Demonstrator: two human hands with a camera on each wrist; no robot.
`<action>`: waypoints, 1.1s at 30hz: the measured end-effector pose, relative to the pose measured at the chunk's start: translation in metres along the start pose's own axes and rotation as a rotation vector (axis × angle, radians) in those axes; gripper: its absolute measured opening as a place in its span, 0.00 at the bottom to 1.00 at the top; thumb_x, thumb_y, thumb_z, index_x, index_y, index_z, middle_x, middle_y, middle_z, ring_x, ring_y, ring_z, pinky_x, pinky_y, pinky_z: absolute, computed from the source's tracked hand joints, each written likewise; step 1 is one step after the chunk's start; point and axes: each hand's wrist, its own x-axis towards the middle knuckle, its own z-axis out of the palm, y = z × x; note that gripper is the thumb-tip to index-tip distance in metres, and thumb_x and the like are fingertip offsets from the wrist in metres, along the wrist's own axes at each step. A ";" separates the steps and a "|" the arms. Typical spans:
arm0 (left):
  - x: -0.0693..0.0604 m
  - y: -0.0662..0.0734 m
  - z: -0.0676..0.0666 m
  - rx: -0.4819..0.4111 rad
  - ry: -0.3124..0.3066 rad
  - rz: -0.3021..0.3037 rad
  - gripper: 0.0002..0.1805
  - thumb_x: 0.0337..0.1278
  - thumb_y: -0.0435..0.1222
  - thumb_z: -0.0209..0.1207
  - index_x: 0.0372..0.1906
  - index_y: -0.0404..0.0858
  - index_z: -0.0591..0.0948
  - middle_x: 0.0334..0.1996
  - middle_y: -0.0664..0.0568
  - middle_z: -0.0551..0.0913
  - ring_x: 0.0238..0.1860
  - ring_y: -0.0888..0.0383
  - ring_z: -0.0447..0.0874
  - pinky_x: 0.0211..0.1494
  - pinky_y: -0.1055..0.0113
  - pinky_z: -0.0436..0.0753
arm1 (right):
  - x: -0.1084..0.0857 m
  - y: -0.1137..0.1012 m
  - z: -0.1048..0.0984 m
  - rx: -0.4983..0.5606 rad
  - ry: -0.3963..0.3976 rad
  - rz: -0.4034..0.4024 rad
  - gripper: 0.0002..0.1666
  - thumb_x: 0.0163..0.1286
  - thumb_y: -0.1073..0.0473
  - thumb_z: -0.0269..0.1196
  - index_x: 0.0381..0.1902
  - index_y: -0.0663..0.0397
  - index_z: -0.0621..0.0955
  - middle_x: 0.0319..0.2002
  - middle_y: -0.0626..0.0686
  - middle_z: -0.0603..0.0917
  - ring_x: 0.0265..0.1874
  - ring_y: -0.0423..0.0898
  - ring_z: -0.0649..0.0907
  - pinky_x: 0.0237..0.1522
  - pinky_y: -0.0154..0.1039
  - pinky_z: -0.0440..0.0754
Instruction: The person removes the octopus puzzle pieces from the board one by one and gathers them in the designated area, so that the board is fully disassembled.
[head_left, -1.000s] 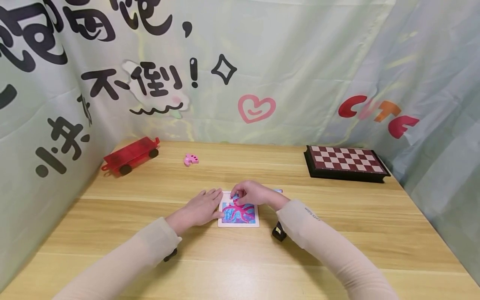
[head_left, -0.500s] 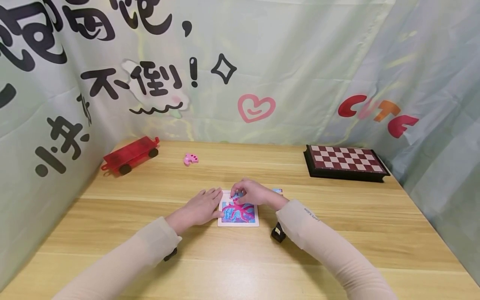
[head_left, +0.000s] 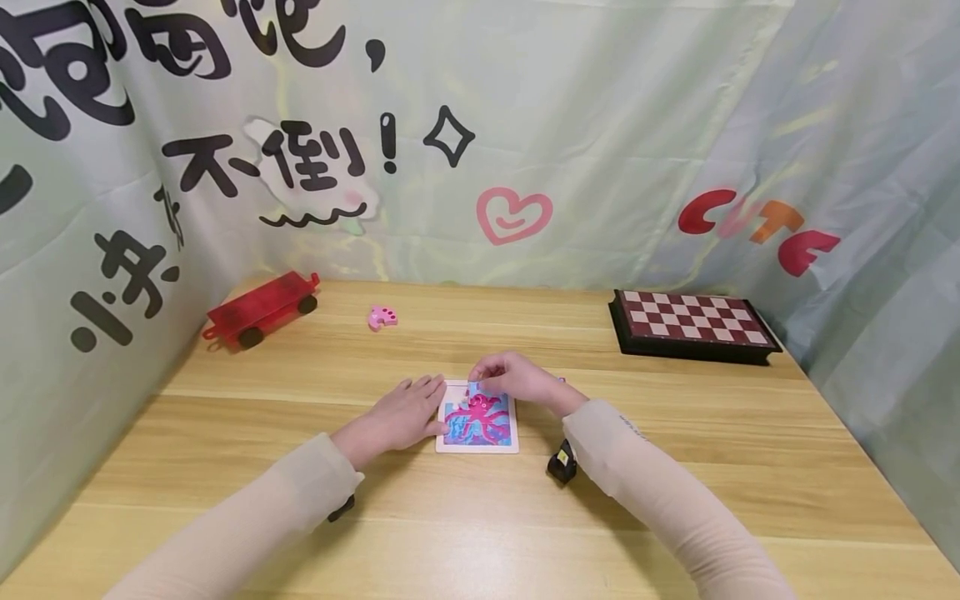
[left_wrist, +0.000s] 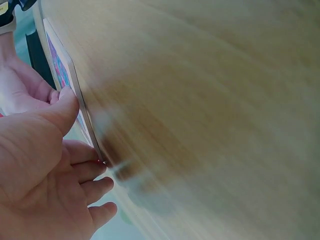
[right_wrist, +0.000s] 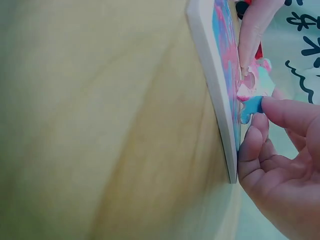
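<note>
We see a big wooden table (head_left: 480, 525), light brown all over. Right under the pinching right hand (head_left: 516, 377), a flat puzzle (head_left: 477, 451) lies on it. Farther back, left of that grip, we spot a little pink toy (head_left: 381, 317), then a red wagon (head_left: 262, 308). Back and well to the grip's right, we find a checkered board (head_left: 693, 319) with black sides.

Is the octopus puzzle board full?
Not full: in the head view, the puzzle board is bare at upper left, and the right hand pinches a blue piece.
</note>
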 end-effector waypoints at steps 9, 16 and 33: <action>0.000 0.001 -0.001 0.000 -0.002 0.003 0.39 0.62 0.52 0.50 0.67 0.28 0.58 0.68 0.40 0.55 0.68 0.46 0.51 0.67 0.51 0.52 | -0.003 0.002 -0.003 0.003 0.020 0.008 0.05 0.64 0.68 0.58 0.35 0.61 0.81 0.26 0.50 0.79 0.25 0.43 0.74 0.29 0.34 0.74; 0.001 0.002 -0.001 0.005 -0.001 0.001 0.39 0.62 0.52 0.50 0.67 0.28 0.58 0.68 0.40 0.55 0.68 0.45 0.50 0.68 0.51 0.52 | -0.015 -0.003 -0.009 0.025 0.057 0.021 0.07 0.66 0.68 0.57 0.38 0.62 0.81 0.30 0.52 0.79 0.28 0.45 0.76 0.34 0.38 0.79; -0.001 0.001 -0.001 -0.001 0.003 0.018 0.38 0.62 0.51 0.51 0.67 0.27 0.59 0.68 0.39 0.55 0.68 0.44 0.51 0.67 0.50 0.52 | -0.098 0.039 -0.102 -0.076 0.248 0.121 0.10 0.67 0.61 0.58 0.37 0.66 0.80 0.25 0.58 0.77 0.27 0.53 0.74 0.32 0.46 0.76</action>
